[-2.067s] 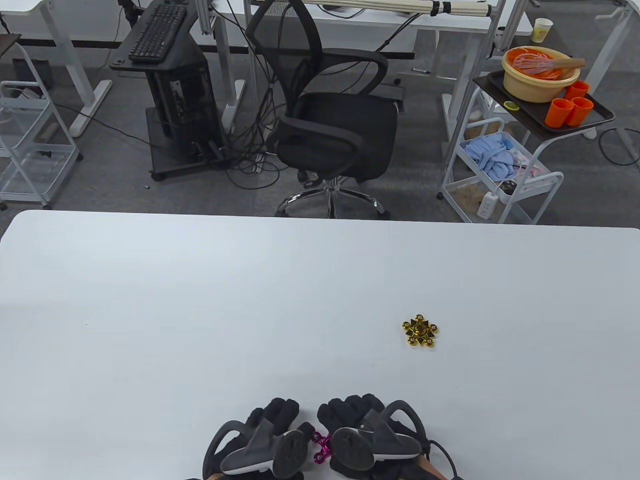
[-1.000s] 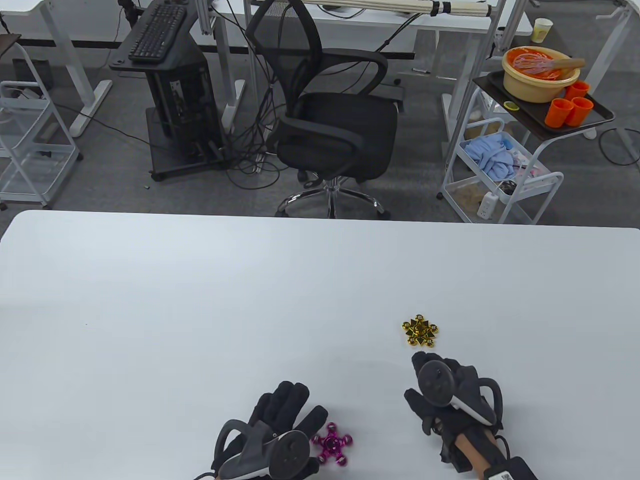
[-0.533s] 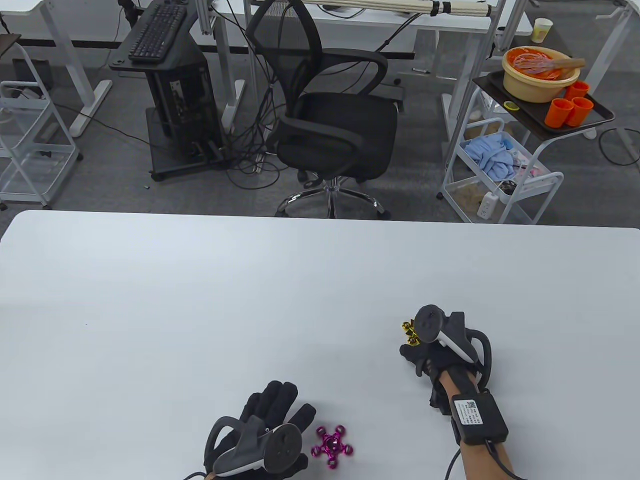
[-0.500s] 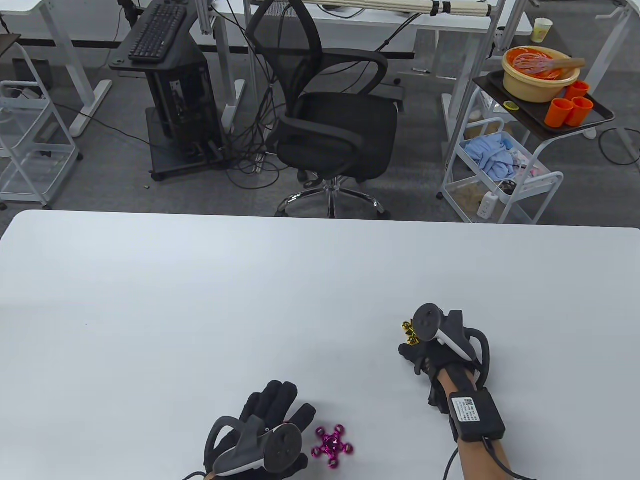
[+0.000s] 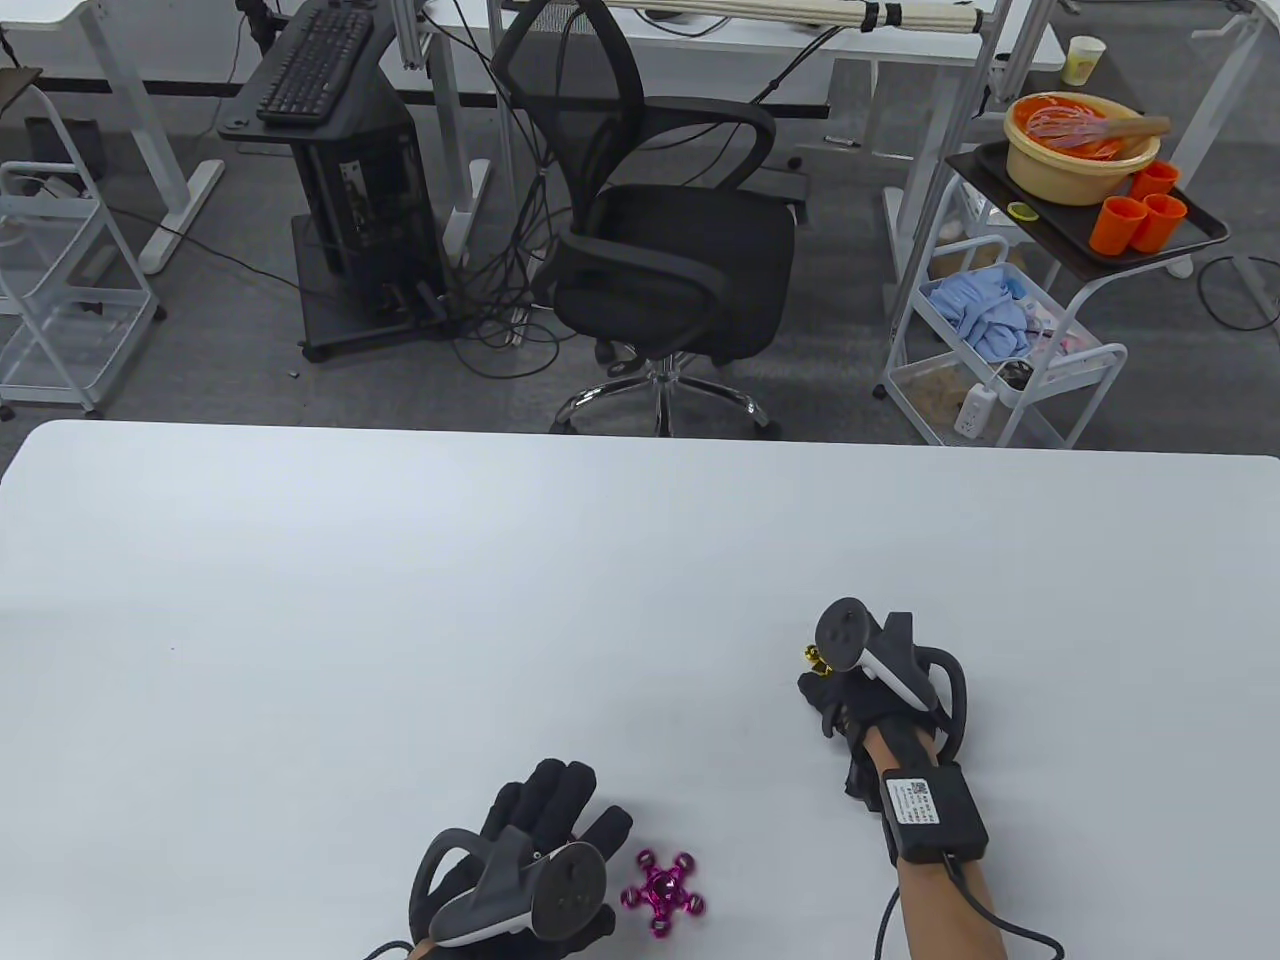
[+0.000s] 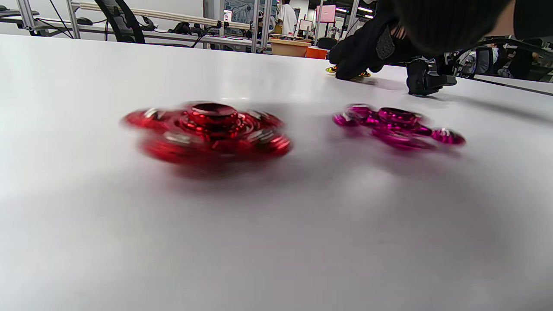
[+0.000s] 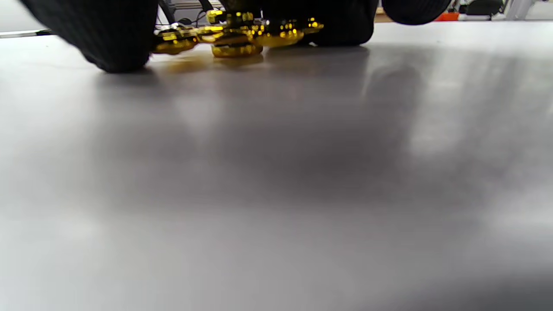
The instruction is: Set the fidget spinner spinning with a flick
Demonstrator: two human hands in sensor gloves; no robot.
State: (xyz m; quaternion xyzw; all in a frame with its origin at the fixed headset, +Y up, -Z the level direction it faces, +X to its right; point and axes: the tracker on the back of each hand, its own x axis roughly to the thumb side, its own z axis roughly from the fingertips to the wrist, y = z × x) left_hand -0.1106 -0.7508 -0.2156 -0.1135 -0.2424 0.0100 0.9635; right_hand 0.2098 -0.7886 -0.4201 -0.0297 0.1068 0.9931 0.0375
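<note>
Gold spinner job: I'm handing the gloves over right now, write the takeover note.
Right hand: down over the gold spinner, fingertips on the white table around it; a firm grip is not visible.
Left hand: lies flat on the table, holding nothing.
Magenta spinner: just right of the left hand, looks at rest.
Red spinner: beneath the left hand, blurred in the left wrist view, apparently spinning.
Left: flick the gold spinner, and maybe the magenta one.
</note>
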